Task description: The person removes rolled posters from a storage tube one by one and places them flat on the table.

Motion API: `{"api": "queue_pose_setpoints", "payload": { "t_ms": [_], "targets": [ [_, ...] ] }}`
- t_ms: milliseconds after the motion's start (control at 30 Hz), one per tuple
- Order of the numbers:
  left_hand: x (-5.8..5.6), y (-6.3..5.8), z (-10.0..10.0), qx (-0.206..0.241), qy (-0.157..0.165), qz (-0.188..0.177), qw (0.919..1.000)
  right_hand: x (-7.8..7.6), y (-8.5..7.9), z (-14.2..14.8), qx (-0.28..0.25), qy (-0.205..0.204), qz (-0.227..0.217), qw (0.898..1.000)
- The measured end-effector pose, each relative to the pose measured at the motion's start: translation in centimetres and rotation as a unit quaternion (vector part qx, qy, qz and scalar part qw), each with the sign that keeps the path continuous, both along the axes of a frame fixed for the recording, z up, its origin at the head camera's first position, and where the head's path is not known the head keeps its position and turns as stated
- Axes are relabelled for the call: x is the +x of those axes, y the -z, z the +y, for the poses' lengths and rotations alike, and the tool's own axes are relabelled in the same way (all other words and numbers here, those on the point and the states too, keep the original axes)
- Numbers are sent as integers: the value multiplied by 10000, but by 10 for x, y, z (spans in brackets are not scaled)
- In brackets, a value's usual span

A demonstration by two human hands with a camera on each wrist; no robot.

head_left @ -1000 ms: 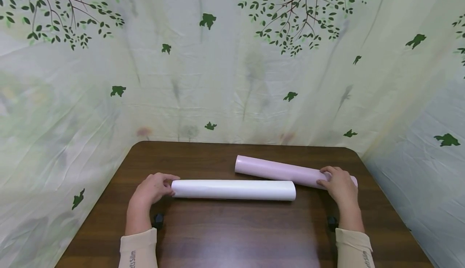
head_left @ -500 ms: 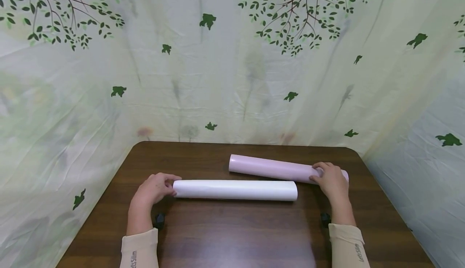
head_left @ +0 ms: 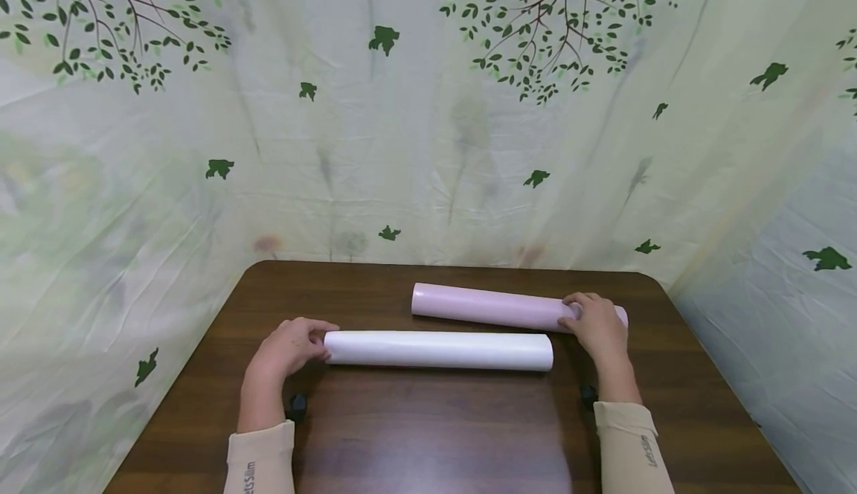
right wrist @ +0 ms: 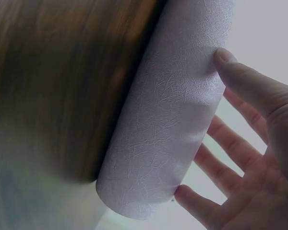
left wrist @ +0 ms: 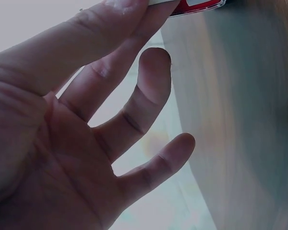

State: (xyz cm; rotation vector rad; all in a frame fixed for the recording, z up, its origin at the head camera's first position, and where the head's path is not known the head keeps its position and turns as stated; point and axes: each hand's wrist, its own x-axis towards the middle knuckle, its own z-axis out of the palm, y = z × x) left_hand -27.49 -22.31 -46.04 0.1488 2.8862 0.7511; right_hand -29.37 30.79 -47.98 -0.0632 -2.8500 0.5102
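Note:
A white wallpaper roll (head_left: 438, 350) lies crosswise on the table, and my left hand (head_left: 289, 347) pinches its left end between thumb and fingers. In the left wrist view only a sliver of that end shows, with a red, clear-edged part (left wrist: 197, 5), while the other fingers of the left hand (left wrist: 86, 129) spread free. Behind it rests a pink wallpaper roll (head_left: 489, 306), slightly slanted, its surface finely embossed. My right hand (head_left: 598, 325) grips the pink roll (right wrist: 158, 124) near its right end, thumb on the near side and fingers on the far side.
The brown wooden table (head_left: 428, 427) has rounded far corners. A pale curtain (head_left: 428, 144) printed with leaves hangs close behind its far edge. Dark wrist cameras (head_left: 297, 406) sit under both wrists.
The pink roll has slid left and slightly away with my right hand, its slant a little less. My left hand and the white roll have shifted slightly right.

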Motion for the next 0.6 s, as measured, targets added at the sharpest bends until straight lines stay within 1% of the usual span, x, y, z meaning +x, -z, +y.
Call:
{"api": "queue_pose_setpoints", "payload": {
  "t_ms": [333,600],
  "targets": [
    [-2,0,7,37,110,102,9999,-9,-4,-14,-39,-15,-298,9995],
    [-3,-1,14,94,204,168,9996,-15,-5,-26,-34,-92,-340,9994]
  ]
}}
